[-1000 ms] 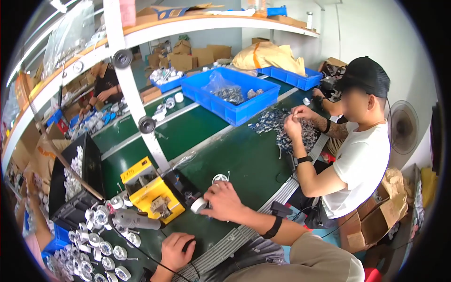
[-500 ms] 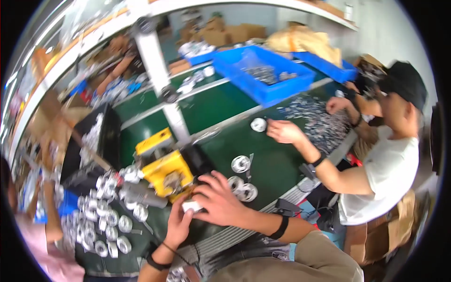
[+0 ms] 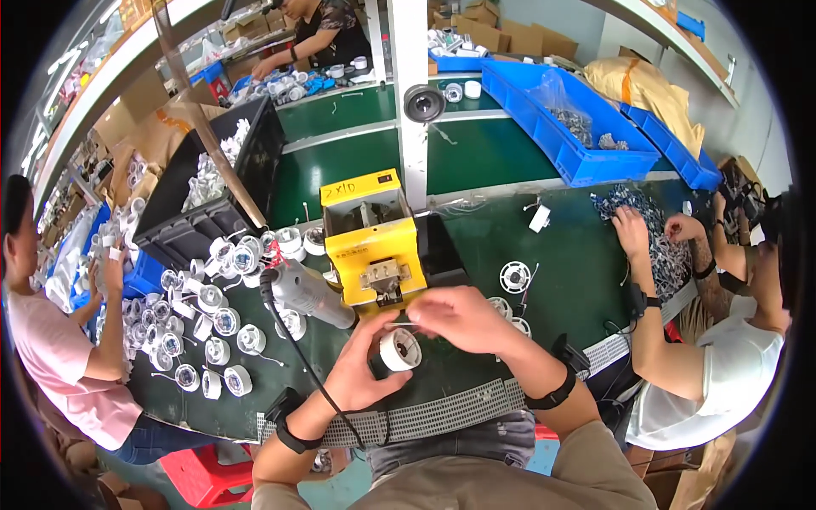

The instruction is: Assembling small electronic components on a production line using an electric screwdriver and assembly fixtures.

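My left hand [image 3: 361, 370] is closed around a white round housing [image 3: 400, 349], its open face turned up and showing a dark inside. My right hand [image 3: 463, 319] is just above and right of it, fingertips pinched at a thin white lead [image 3: 401, 324] by the housing's upper rim. Just beyond my hands stands a yellow bench machine [image 3: 374, 242] with a metal fixture at its front. Left of the machine, a grey cylindrical tool [image 3: 310, 293] with a black cord lies among white housings. More white round parts [image 3: 515, 277] lie to the right, some partly behind my right hand.
Many white housings [image 3: 204, 323] spread over the green table's left side. A black crate [image 3: 212, 174] of white parts stands behind them. Blue bins [image 3: 569, 127] sit far right, near a heap of small metallic parts [image 3: 650, 229]. Co-workers sit left and right; a post [image 3: 412, 110] rises behind the machine.
The view has swung, and the machine appears more upright. The white housing in my left hand now shows its open face. The right co-worker's hand has moved from a white part to the metallic heap.
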The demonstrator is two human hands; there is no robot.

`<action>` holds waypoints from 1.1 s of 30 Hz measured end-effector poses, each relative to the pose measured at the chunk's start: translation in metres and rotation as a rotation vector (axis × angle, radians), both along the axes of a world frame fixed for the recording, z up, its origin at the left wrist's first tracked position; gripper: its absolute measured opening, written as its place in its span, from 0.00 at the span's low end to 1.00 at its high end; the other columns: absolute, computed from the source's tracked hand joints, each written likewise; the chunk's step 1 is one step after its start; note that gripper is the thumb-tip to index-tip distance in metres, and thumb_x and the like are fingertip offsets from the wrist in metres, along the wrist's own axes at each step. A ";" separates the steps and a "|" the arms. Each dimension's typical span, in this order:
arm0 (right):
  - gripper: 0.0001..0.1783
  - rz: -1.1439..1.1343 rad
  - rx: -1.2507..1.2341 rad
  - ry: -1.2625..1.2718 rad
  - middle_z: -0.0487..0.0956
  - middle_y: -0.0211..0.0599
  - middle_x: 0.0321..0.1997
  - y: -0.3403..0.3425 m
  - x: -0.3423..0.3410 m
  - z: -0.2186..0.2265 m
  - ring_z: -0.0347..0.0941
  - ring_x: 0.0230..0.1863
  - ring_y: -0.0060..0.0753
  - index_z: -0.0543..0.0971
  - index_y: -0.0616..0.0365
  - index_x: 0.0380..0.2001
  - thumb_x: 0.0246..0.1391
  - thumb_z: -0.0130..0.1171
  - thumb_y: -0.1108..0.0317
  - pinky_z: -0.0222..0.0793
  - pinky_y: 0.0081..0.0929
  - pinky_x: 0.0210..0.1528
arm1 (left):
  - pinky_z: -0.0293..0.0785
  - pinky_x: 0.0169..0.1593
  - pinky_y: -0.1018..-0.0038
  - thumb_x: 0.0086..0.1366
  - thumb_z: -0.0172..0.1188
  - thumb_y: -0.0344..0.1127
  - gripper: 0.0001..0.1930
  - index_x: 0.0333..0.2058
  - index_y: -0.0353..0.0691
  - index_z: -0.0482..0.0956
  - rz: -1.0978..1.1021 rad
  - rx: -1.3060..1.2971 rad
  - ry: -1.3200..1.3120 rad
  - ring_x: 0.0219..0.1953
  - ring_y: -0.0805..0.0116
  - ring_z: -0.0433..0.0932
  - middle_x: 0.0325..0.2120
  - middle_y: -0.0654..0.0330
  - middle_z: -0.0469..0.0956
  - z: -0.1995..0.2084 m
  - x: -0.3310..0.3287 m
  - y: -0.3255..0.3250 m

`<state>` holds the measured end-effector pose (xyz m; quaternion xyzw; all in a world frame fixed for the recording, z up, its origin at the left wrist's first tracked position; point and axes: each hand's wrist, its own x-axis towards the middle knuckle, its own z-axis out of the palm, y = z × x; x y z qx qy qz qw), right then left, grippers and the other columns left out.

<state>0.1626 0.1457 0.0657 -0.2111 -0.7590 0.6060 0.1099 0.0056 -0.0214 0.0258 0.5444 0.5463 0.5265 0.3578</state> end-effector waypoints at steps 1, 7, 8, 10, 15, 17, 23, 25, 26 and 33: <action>0.12 0.032 -0.058 -0.049 0.82 0.32 0.32 -0.004 0.001 -0.004 0.77 0.32 0.18 0.80 0.66 0.41 0.63 0.58 0.67 0.74 0.20 0.37 | 0.70 0.61 0.66 0.48 0.70 0.21 0.48 0.67 0.41 0.55 -0.023 -0.022 0.042 0.59 0.61 0.71 0.54 0.54 0.66 0.000 -0.001 -0.002; 0.08 -0.025 -0.143 0.119 0.79 0.32 0.34 -0.003 0.008 -0.024 0.74 0.34 0.19 0.81 0.66 0.35 0.60 0.59 0.70 0.71 0.20 0.37 | 0.70 0.59 0.69 0.48 0.67 0.14 0.51 0.69 0.42 0.51 -0.010 0.016 -0.296 0.56 0.64 0.72 0.53 0.59 0.63 0.005 0.007 0.004; 0.08 -0.021 -0.150 0.118 0.79 0.32 0.34 -0.003 0.009 -0.024 0.74 0.34 0.19 0.81 0.66 0.35 0.60 0.59 0.70 0.71 0.20 0.37 | 0.70 0.59 0.71 0.48 0.67 0.13 0.50 0.68 0.42 0.53 -0.012 0.008 -0.403 0.55 0.66 0.71 0.52 0.60 0.63 0.005 0.007 0.004; 0.04 0.110 0.063 0.326 0.76 0.31 0.36 -0.005 0.011 -0.020 0.72 0.36 0.22 0.81 0.63 0.30 0.57 0.61 0.73 0.68 0.22 0.38 | 0.69 0.60 0.72 0.48 0.66 0.13 0.48 0.68 0.41 0.55 -0.053 -0.034 -0.348 0.56 0.67 0.71 0.53 0.60 0.63 -0.006 -0.005 0.005; 0.06 -0.015 0.190 0.191 0.74 0.34 0.35 -0.018 0.010 -0.018 0.72 0.35 0.29 0.79 0.63 0.27 0.53 0.64 0.71 0.67 0.27 0.38 | 0.69 0.60 0.72 0.52 0.65 0.13 0.42 0.65 0.39 0.60 -0.117 -0.109 -0.480 0.59 0.68 0.70 0.56 0.59 0.69 -0.005 -0.004 0.006; 0.06 -0.026 0.172 0.199 0.74 0.34 0.35 -0.024 0.007 -0.021 0.73 0.36 0.29 0.79 0.62 0.27 0.53 0.64 0.71 0.68 0.27 0.38 | 0.70 0.60 0.71 0.52 0.65 0.13 0.42 0.65 0.39 0.59 -0.095 -0.142 -0.524 0.59 0.68 0.70 0.56 0.59 0.69 -0.003 0.002 0.009; 0.06 -0.161 0.480 0.229 0.73 0.36 0.34 -0.039 0.002 -0.024 0.74 0.29 0.31 0.80 0.61 0.27 0.53 0.65 0.70 0.71 0.27 0.32 | 0.75 0.58 0.66 0.57 0.63 0.16 0.41 0.67 0.39 0.55 -0.074 -0.254 -0.598 0.58 0.67 0.71 0.56 0.58 0.69 -0.001 -0.002 0.010; 0.06 -0.122 0.839 0.309 0.73 0.36 0.33 -0.041 0.004 -0.022 0.75 0.28 0.31 0.80 0.58 0.29 0.52 0.66 0.69 0.72 0.28 0.30 | 0.75 0.57 0.64 0.62 0.62 0.21 0.38 0.68 0.39 0.54 -0.112 -0.219 -0.574 0.57 0.66 0.72 0.56 0.58 0.69 -0.005 -0.005 0.010; 0.06 -0.120 0.841 0.309 0.73 0.36 0.33 -0.042 0.004 -0.023 0.75 0.28 0.31 0.80 0.58 0.29 0.52 0.66 0.69 0.72 0.28 0.30 | 0.76 0.56 0.63 0.66 0.58 0.28 0.33 0.68 0.39 0.55 -0.180 -0.199 -0.897 0.56 0.65 0.73 0.56 0.58 0.70 -0.008 -0.006 0.012; 0.08 -0.199 0.616 0.301 0.71 0.36 0.40 -0.032 0.002 -0.017 0.77 0.34 0.35 0.79 0.57 0.36 0.51 0.66 0.73 0.75 0.30 0.34 | 0.76 0.56 0.59 0.75 0.46 0.42 0.24 0.64 0.38 0.62 -0.080 -0.197 -1.050 0.56 0.59 0.74 0.56 0.56 0.72 -0.004 -0.006 0.009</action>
